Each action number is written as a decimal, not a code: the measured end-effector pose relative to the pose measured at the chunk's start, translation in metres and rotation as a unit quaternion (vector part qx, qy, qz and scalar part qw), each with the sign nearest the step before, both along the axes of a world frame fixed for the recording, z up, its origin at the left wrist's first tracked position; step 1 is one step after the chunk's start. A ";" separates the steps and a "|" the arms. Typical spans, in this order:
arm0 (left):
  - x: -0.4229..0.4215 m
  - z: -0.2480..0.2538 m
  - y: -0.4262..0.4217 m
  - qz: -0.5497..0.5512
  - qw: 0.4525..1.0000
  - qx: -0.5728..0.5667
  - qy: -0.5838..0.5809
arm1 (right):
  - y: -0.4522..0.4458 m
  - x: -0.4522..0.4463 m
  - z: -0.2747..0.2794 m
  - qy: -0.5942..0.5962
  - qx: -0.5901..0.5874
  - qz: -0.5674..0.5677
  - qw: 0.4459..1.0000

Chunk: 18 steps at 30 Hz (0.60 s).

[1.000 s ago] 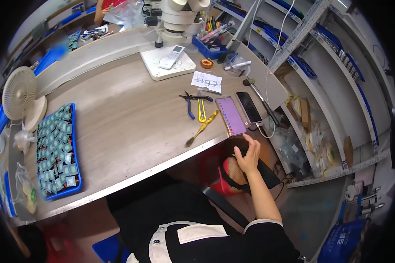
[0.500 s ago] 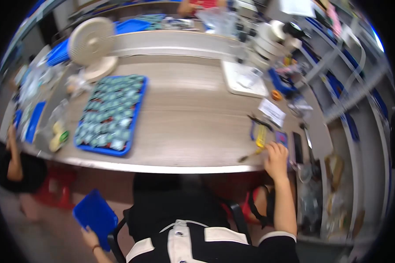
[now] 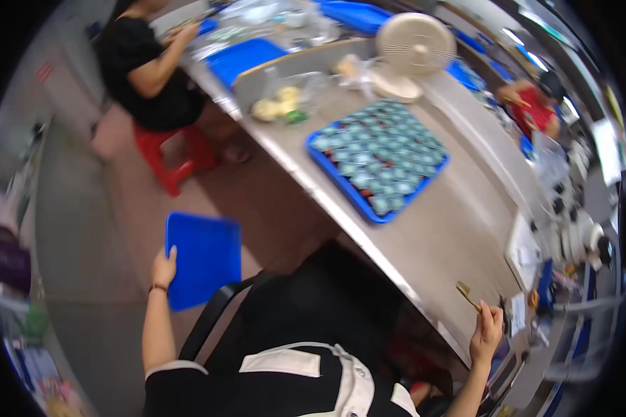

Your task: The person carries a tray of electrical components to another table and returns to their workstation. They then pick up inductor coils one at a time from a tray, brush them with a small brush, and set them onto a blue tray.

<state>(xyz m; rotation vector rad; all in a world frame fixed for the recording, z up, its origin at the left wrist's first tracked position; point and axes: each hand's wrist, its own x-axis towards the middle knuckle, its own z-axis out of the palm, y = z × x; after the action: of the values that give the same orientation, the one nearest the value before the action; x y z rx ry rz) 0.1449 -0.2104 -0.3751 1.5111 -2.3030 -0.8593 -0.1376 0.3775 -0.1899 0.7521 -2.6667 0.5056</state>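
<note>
Indoors, left hand is gripping blue tray by its edge; right hand is pinching brush above workbench; coworker is sitting on red stool.

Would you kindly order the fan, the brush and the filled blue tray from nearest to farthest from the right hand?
From the right hand:
1. Brush, held in its fingers.
2. Filled blue tray, further left on the table.
3. Fan, beyond the tray.
</note>
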 end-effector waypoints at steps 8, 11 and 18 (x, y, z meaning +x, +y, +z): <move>0.013 0.058 0.023 0.164 0.926 0.079 0.330 | -0.333 0.027 -0.036 -0.143 0.020 0.382 0.913; -0.004 0.075 0.054 0.170 0.869 0.079 0.457 | -0.440 0.078 -0.053 -0.118 -0.021 0.574 0.810; 0.037 0.093 0.062 0.165 0.812 0.190 0.527 | -0.515 0.028 -0.121 -0.171 -0.061 0.345 0.921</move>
<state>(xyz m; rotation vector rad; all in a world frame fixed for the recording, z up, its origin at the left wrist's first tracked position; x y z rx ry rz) 0.1819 -0.1481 -0.2825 1.0312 -1.0634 -1.5737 -0.1094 -0.1380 -0.3111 1.7086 -2.5629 1.0470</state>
